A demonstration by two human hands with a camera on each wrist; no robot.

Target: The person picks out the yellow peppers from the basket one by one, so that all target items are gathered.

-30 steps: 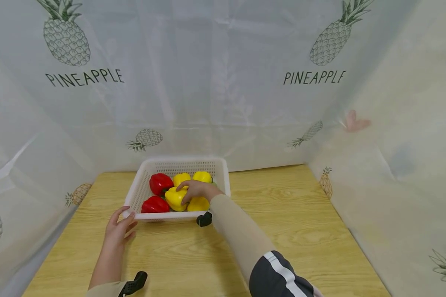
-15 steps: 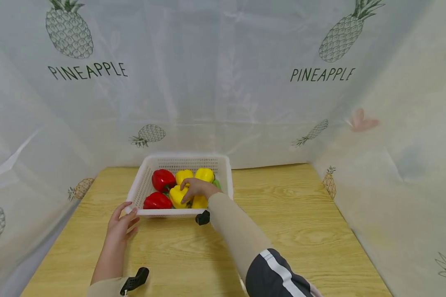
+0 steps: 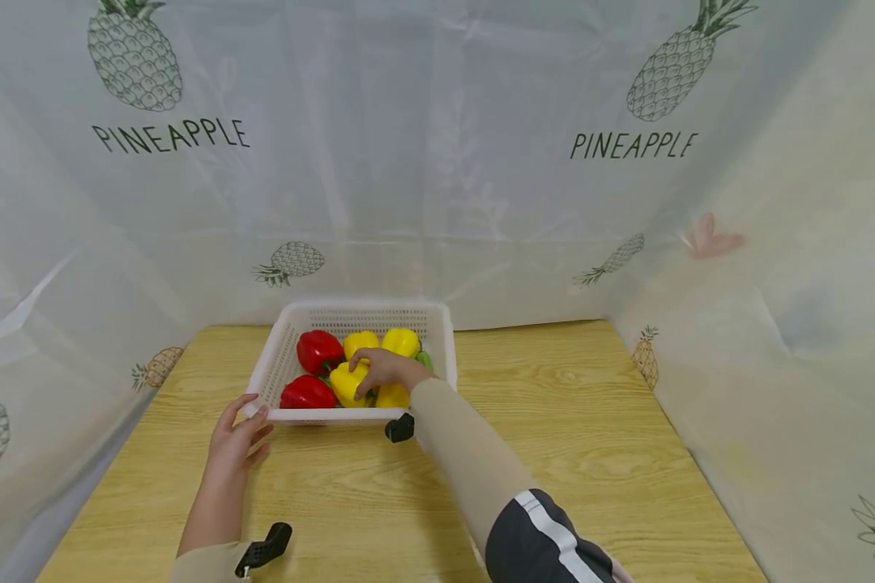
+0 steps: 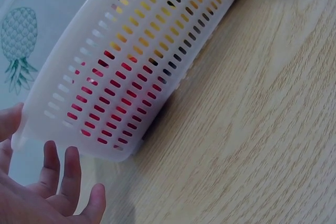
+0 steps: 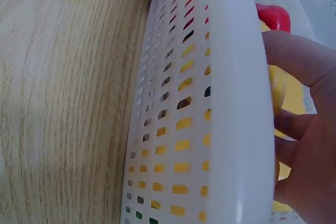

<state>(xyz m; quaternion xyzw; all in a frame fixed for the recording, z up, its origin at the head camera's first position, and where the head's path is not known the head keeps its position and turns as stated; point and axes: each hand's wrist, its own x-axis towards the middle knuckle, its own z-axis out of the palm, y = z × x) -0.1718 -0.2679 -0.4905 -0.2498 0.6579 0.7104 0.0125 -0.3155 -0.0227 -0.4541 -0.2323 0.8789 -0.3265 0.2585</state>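
A white perforated plastic basket [image 3: 313, 415] stands on the wooden table, holding bell peppers. My left hand [image 3: 236, 441] grips its near left corner; in the left wrist view the thumb lies over the rim while the other fingers [image 4: 72, 174] spread below, off the wall. Inside the basket, my right hand [image 3: 390, 370] has thumb and fingers curled round a yellow bell pepper [image 3: 344, 384]. In the right wrist view the near rim [image 5: 239, 103] hides much of that pepper. Two red bell peppers [image 3: 319, 351] lie to its left.
More yellow bell peppers [image 3: 401, 342] lie behind and to the right of the held one. Something green [image 3: 424, 359] shows at the basket's right side. A pineapple-printed curtain [image 3: 437, 178] hangs behind the wooden table [image 3: 554, 405] and along both sides.
The head view has shifted slightly, so the basket appears a little higher and further right. Both hands keep nearly the same place, left at the basket corner, right on the yellow bell pepper.
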